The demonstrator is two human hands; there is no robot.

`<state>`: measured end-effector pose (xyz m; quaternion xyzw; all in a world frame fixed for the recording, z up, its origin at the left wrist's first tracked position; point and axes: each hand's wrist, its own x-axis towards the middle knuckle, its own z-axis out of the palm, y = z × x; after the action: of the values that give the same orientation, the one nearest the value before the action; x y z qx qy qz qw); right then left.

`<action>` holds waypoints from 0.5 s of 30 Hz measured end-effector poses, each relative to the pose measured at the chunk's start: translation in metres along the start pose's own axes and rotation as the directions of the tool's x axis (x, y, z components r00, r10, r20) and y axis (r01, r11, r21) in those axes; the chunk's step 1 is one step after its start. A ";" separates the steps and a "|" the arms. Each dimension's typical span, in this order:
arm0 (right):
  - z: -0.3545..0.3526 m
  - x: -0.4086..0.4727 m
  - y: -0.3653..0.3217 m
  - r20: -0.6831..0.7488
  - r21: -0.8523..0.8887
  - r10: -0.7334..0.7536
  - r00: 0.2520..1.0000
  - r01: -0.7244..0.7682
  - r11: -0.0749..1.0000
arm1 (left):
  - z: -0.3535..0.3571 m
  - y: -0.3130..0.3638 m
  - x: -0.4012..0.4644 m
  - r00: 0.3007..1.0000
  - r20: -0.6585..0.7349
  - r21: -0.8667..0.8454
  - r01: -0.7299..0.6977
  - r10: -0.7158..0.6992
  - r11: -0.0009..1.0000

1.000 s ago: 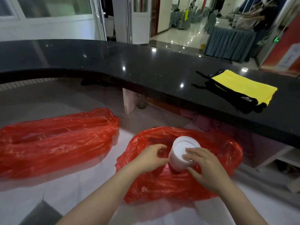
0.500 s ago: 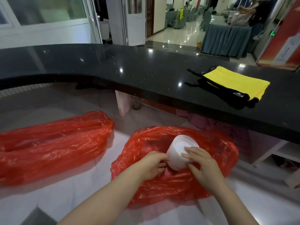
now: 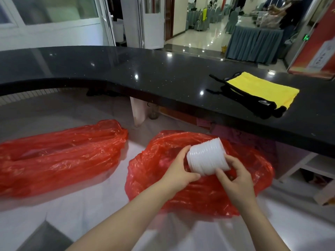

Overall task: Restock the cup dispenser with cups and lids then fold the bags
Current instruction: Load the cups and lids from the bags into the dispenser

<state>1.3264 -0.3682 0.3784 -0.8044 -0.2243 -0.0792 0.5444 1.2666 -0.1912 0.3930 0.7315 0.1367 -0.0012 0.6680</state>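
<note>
White stacked lids (image 3: 207, 159) lie tilted, clamped between left hand (image 3: 178, 171) and right hand (image 3: 235, 180); red bag (image 3: 199, 196) beneath the grip.

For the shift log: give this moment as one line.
step: lids out of bag | left hand: grips lid stack | right hand: grips stack | stack: tilted, above red bag

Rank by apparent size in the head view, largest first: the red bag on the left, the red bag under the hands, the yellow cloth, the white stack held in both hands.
1. Left red bag and right red bag: too alike to rank; hands hide part of the right one.
2. Yellow cloth, though it lies farther away.
3. White stack, nearest yet smallest.
</note>
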 end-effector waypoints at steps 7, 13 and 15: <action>0.012 0.021 -0.047 0.016 0.024 -0.103 0.995 0.103 0.994 | -0.019 0.027 -0.011 0.948 -0.187 0.205 -0.220 0.258 0.954; 0.064 0.037 -0.085 0.090 0.074 -0.134 0.987 0.127 0.989 | -0.074 0.040 -0.044 0.884 -0.366 0.177 -0.241 0.292 0.954; 0.089 0.034 -0.099 0.119 0.114 -0.132 0.984 0.119 0.986 | -0.094 0.040 -0.059 0.855 -0.437 0.166 -0.228 0.279 0.959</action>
<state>1.3017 -0.2469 0.4393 -0.7618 -0.3125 -0.0504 0.5652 1.2005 -0.1136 0.4530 0.7578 0.1917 0.2512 0.5708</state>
